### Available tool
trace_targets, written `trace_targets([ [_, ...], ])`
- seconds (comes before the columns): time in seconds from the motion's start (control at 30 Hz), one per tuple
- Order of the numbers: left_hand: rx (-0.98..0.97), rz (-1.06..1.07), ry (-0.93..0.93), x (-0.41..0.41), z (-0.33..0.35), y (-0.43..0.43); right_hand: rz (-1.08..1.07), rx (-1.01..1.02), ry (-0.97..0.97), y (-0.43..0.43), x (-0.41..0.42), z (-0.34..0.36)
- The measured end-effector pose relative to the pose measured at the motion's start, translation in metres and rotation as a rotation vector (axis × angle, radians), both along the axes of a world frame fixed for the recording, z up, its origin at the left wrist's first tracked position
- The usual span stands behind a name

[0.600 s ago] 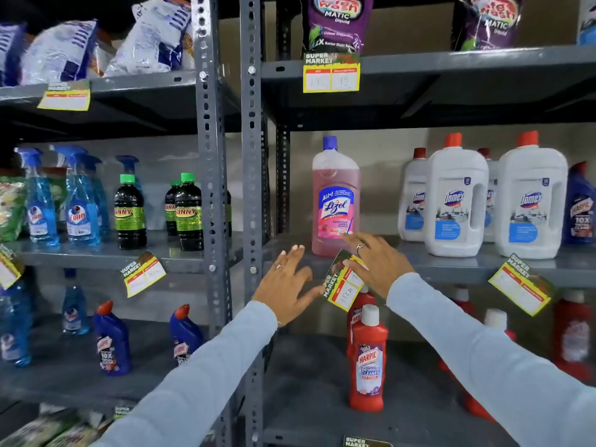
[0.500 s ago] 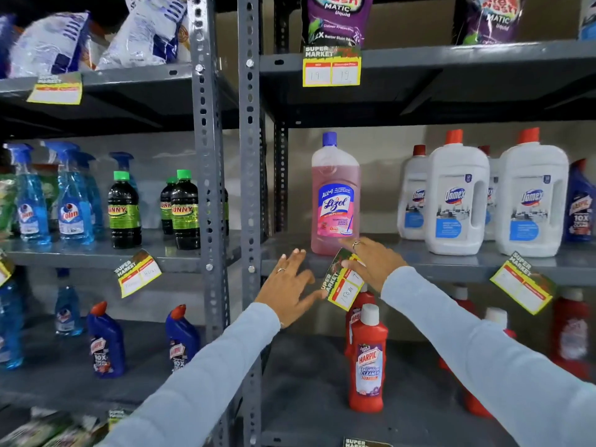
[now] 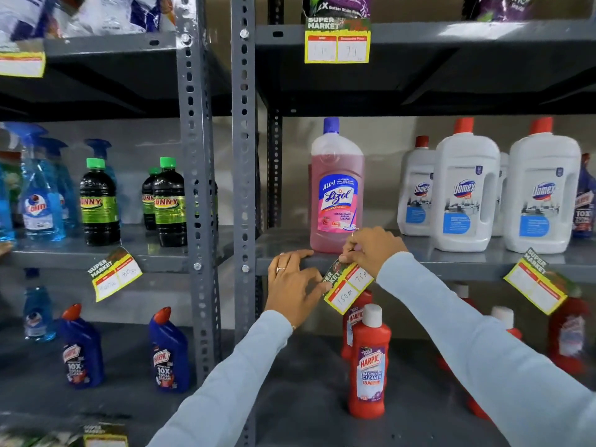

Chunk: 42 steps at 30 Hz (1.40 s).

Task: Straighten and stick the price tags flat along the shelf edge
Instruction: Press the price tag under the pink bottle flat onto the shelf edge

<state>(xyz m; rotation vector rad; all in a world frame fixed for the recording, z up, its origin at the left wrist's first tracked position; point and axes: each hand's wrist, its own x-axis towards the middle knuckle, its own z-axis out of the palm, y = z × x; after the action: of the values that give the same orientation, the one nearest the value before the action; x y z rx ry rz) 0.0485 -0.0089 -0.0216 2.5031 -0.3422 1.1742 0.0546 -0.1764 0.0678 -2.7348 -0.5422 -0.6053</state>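
A yellow and red price tag (image 3: 350, 290) hangs crooked from the grey shelf edge (image 3: 451, 267) below a pink Lizol bottle (image 3: 337, 188). My right hand (image 3: 374, 250) pinches the tag's top corner against the shelf edge. My left hand (image 3: 295, 282) rests on the shelf edge with its thumb touching the tag's left side. Two more tilted tags hang along the same level: one at the right (image 3: 537, 282) and one on the left rack (image 3: 114, 274). A straight tag (image 3: 337, 41) sits flat on the shelf above.
White Domex jugs (image 3: 464, 188) stand right of the Lizol bottle. Red Harpic bottles (image 3: 369, 362) stand on the shelf below my hands. Grey perforated uprights (image 3: 219, 188) divide the two racks. Black Sunny bottles (image 3: 98, 203) and blue spray bottles (image 3: 40, 195) fill the left rack.
My right hand closed from a flat touch to a pinch on the tag's top corner. My left hand moved right onto the shelf edge and the tag's side. The view came closer.
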Motion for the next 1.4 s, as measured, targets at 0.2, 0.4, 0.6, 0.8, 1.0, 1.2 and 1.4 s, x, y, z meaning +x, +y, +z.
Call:
trace_targets([
  [0.2, 0.082, -0.108, -0.047, 0.003, -0.004, 0.018, 0.173, 0.296, 0.094, -0.026, -0.005, -0.025],
  [0.4, 0.191, -0.038, -0.042, 0.007, -0.006, 0.021, 0.054, -0.147, -0.202, -0.025, -0.002, -0.067],
  [0.6, -0.017, -0.180, 0.030, 0.007, 0.029, 0.026, 0.087, 0.021, -0.097, -0.031, -0.002, -0.050],
  [0.8, -0.035, -0.203, 0.178, 0.013, 0.053, 0.022, 0.066, 0.109, 0.053, -0.032, -0.003, -0.028],
  [1.0, -0.075, -0.207, 0.278, 0.017, 0.058, 0.022, 0.020, 0.186, 0.034, -0.026, 0.000, -0.026],
  [1.2, -0.100, -0.191, 0.294, 0.014, 0.060, 0.019, -0.023, 0.279, 0.011, -0.023, 0.002, -0.027],
  [1.4, -0.208, -0.170, 0.268, 0.009, 0.057, 0.015, -0.086, 0.389, 0.008, -0.026, 0.006, -0.024],
])
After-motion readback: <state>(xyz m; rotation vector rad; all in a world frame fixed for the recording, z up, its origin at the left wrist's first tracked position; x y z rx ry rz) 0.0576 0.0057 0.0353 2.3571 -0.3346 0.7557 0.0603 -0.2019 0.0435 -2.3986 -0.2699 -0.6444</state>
